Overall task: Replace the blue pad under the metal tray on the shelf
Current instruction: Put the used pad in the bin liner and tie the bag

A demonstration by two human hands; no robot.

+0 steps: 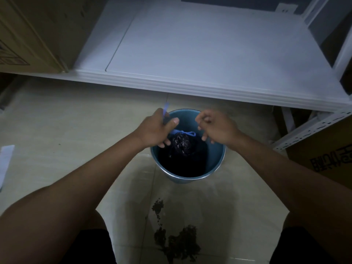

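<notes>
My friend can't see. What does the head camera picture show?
Two bare hands hover over a blue bin on the floor; the left hand grips the blue drawstring of a tied black bag inside, the right hand holds nothing. Behind is a white shelf.

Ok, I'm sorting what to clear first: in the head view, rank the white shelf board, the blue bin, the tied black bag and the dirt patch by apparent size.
1. white shelf board
2. blue bin
3. dirt patch, though it lies nearer the camera, so unsure against the bin
4. tied black bag
</notes>
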